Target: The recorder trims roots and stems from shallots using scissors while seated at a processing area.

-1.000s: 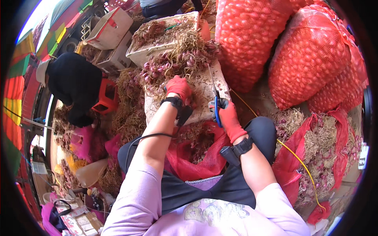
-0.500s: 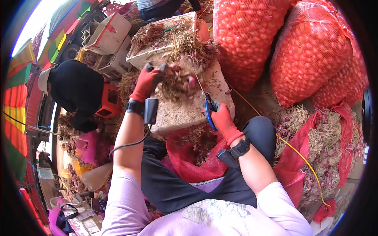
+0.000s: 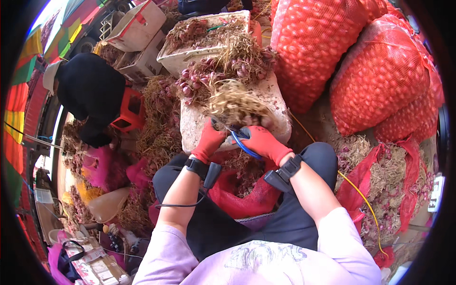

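I wear red gloves with grey fingertips. My left hand (image 3: 210, 139) is closed at the near edge of a bunch of dried shallots (image 3: 237, 102), whose straw-coloured stalks are blurred by motion. My right hand (image 3: 266, 143) is wrapped round the blue handles of a pair of scissors (image 3: 247, 148). The blades point up and left toward my left fingers and are partly hidden by the bunch. Under both hands lies a dirty white foam box (image 3: 192, 127), with loose purple shallots (image 3: 190, 85) on its far left part.
Behind stands an open foam box (image 3: 173, 61) of stalks and scraps. Full red mesh sacks (image 3: 380, 76) rise at the right. A red net (image 3: 242, 204) lies between my legs. A yellow cord (image 3: 363, 197) crosses the right side. A person in black (image 3: 90, 90) bends at the left near a red stool (image 3: 130, 108).
My left hand has come down and right, close to my right hand. The bunch has swung nearer, its stalks now facing away. My right hand and the scissors have tilted left.
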A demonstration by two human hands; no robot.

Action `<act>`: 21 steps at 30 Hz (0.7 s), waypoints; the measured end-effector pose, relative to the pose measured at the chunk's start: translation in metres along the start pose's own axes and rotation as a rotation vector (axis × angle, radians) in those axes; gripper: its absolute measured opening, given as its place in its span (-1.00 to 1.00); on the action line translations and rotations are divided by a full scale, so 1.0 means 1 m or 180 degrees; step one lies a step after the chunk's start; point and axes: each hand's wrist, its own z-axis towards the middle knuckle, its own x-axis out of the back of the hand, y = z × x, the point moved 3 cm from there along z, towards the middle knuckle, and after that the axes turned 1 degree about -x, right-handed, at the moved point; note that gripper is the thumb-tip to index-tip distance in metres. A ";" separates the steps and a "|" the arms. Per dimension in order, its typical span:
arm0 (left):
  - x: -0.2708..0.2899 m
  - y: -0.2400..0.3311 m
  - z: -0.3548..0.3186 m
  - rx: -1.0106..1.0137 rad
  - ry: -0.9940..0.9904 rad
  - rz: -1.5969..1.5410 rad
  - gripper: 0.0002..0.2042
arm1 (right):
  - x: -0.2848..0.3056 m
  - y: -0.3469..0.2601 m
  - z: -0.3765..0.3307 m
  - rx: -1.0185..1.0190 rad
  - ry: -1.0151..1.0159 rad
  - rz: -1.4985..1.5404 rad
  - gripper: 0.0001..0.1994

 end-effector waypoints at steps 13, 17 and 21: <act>0.013 -0.034 -0.009 0.0185 -0.0566 -0.1776 -0.70 | -0.001 0.032 0.011 -0.1293 -0.0444 0.2722 -0.73; 0.013 0.001 -0.020 -0.0050 -0.0627 -0.0970 -0.71 | 0.010 0.022 -0.023 -0.1091 -0.0509 0.1716 -0.62; 0.015 -0.002 -0.031 0.1009 -0.0171 -0.2127 -0.82 | 0.016 0.012 -0.050 -0.1169 -0.1149 0.1604 -0.55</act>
